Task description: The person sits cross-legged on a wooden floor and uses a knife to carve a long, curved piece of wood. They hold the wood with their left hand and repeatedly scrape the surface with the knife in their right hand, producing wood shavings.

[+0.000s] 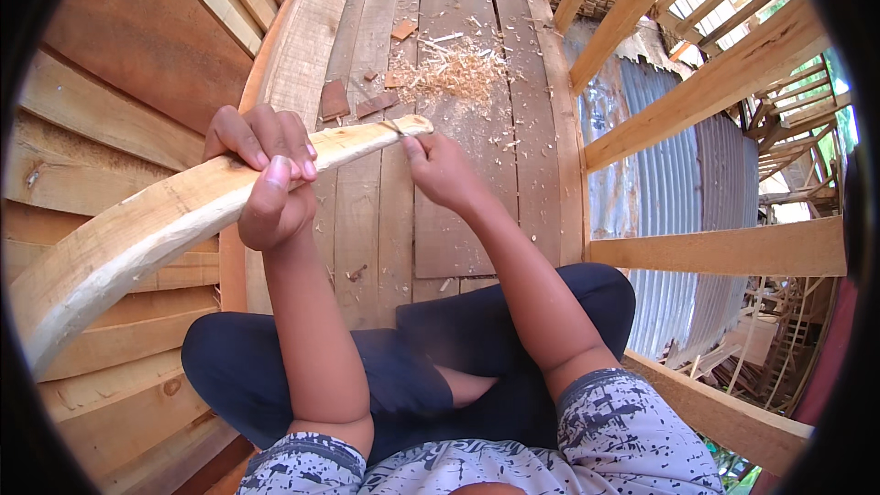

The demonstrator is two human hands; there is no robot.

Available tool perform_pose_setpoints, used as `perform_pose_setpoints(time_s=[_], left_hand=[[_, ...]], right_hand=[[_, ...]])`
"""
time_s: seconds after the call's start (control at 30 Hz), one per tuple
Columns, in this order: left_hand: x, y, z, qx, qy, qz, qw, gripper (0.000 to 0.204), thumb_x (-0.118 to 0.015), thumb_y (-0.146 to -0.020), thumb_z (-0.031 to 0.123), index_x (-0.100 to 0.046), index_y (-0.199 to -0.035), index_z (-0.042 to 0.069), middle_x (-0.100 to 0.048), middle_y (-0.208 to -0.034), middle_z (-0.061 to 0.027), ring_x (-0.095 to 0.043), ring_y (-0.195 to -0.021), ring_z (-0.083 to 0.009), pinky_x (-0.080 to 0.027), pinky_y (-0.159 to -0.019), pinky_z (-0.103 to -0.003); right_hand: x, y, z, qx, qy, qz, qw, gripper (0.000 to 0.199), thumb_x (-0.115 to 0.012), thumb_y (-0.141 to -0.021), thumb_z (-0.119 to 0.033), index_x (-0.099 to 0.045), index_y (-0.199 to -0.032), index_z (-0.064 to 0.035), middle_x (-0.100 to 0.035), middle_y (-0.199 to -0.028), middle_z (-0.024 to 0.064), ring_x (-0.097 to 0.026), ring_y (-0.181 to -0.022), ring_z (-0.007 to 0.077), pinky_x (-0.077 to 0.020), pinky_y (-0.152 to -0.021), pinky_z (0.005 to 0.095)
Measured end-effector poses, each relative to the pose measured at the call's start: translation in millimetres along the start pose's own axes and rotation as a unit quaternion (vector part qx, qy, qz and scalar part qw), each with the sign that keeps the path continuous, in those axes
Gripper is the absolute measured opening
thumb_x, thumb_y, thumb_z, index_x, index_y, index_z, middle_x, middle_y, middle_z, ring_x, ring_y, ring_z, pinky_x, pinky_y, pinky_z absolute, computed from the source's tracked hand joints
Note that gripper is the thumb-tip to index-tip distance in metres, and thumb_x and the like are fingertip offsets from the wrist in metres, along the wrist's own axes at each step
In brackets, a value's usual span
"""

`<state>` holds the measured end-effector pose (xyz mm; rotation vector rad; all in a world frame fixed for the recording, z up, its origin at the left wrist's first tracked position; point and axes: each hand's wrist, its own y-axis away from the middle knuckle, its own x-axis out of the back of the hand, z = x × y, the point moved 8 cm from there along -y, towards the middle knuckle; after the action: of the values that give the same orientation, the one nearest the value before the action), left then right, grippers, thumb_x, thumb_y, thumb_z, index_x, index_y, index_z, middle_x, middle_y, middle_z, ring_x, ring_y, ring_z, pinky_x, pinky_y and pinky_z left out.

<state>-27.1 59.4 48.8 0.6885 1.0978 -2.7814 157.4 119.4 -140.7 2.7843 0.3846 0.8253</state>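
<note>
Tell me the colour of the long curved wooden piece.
Pale yellowish tan, the long curved wooden piece; the head view shows it.

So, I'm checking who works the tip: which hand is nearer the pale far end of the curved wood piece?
Right. The right hand sits at the far end of the curved wood piece, fingers touching it. The left hand grips farther back, mid-length.

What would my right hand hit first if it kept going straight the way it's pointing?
Probably the tip of the curved wooden piece: the right hand already reaches it with something thin. Beyond lie shavings on the plank floor; depth is unclear.
</note>
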Motion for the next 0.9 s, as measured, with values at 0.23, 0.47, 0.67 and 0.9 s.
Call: perform_pose_setpoints(time_s=[0.23, 0.47, 0.67, 0.9], left_hand=[[18, -3, 4, 0.002, -0.004, 0.014, 1.000, 0.019, -0.059, -0.070, 0.009, -0.041, -0.076, 0.012, -0.046, -0.061, -0.0018, -0.045, -0.053, -0.0111, -0.040, -0.062, -0.026], [15, 0, -2, 0.009, 0.008, 0.005, 1.000, 0.022, -0.061, -0.069, 0.008, -0.040, -0.075, 0.012, -0.044, -0.060, -0.0017, -0.044, -0.052, -0.0112, -0.040, -0.060, -0.026], [-2, -4, -5, 0.016, 0.005, -0.007, 1.000, 0.020, -0.060, -0.070, 0.009, -0.041, -0.074, 0.014, -0.045, -0.060, 0.0001, -0.045, -0.052, -0.0105, -0.040, -0.062, -0.026], [10, -5, 0, 0.011, -0.010, -0.007, 1.000, 0.019, -0.061, -0.071, 0.012, -0.042, -0.074, 0.014, -0.045, -0.061, 0.0001, -0.045, -0.053, -0.0103, -0.039, -0.064, -0.027]], right_hand=[[-6, 24, -55, 0.160, -0.001, -0.027, 0.987, 0.045, -0.045, -0.102, -0.033, -0.059, -0.085, 0.0072, -0.059, -0.069, 0.0230, -0.058, -0.064, 0.0339, -0.0432, -0.064, 0.0462], [-9, -13, 22, 0.020, 0.064, 0.013, 0.998, 0.052, -0.036, -0.103, -0.034, -0.065, -0.091, 0.0078, -0.066, -0.089, 0.0298, -0.065, -0.089, 0.0449, -0.0489, -0.083, 0.0523], [-7, -16, 38, 0.009, 0.019, 0.023, 1.000, 0.051, -0.036, -0.103, -0.033, -0.066, -0.098, 0.0078, -0.066, -0.096, 0.0315, -0.064, -0.093, 0.0452, -0.0490, -0.085, 0.0516], [-13, 1, -18, 0.119, -0.029, 0.066, 0.990, 0.048, -0.042, -0.103, -0.034, -0.056, -0.081, 0.0057, -0.058, -0.068, 0.0237, -0.056, -0.064, 0.0385, -0.0451, -0.065, 0.0462]])
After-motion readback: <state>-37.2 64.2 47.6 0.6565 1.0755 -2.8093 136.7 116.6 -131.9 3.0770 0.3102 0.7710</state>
